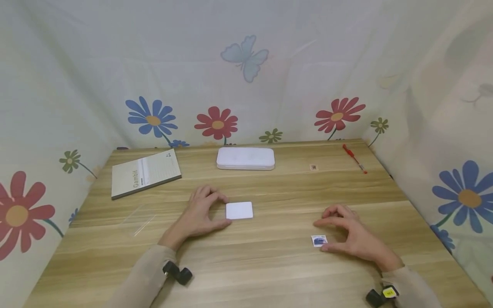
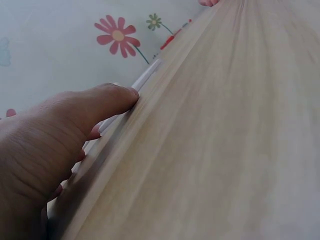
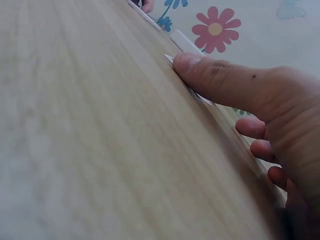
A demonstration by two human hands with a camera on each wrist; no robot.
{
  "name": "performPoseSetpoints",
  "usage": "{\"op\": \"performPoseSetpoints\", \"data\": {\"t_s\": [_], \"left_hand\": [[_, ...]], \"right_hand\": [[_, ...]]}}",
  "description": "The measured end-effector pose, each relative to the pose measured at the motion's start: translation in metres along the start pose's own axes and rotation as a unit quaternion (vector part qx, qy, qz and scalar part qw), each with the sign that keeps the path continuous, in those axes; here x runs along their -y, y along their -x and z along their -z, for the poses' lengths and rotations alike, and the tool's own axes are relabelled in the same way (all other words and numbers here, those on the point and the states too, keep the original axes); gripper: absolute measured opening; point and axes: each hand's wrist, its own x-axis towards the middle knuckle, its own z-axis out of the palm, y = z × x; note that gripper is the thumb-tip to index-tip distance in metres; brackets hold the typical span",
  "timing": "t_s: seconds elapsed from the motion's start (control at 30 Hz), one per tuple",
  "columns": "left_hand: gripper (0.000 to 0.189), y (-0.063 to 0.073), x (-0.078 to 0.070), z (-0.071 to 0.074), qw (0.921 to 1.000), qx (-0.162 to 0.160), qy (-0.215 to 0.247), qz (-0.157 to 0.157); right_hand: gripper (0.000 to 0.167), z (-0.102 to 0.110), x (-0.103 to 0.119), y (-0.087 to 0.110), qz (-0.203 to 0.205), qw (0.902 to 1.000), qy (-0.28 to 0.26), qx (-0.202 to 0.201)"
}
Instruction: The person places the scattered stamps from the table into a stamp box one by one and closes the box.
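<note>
Gripped card (image 1: 239,210) by the edge with left hand (image 1: 197,214); touched stamp (image 1: 318,241) with loose, unclosed right hand (image 1: 357,240). Seemed about to lift the stamp, next needing a pinch.

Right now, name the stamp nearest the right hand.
The blue stamp, at the right hand; the brownish stamp lies farther back, left of the red pen.

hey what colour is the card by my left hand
The card is white, clearest in the head view.
</note>
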Motion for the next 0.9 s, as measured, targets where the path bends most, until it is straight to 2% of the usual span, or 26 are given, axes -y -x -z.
{"op": "performPoseSetpoints", "data": {"t_s": [0.3, 0.53, 0.9], "left_hand": [[0.057, 0.0009, 0.0002, -0.0004, 1.0000, 0.000, 0.000, -0.001], [0.057, 0.0007, 0.0015, -0.0005, 1.0000, -0.004, -0.001, 0.002], [0.057, 0.0002, 0.0019, -0.0023, 1.0000, -0.001, -0.006, 0.003]], "right_hand": [[0.037, -0.0003, 0.0016, -0.0007, 0.023, 0.9996, -0.007, -0.013], [0.033, -0.0012, 0.0000, -0.0041, 0.053, 0.9982, -0.011, -0.025], [0.032, -0.0003, -0.0039, -0.0016, 0.037, 0.9991, -0.005, -0.017]]}}
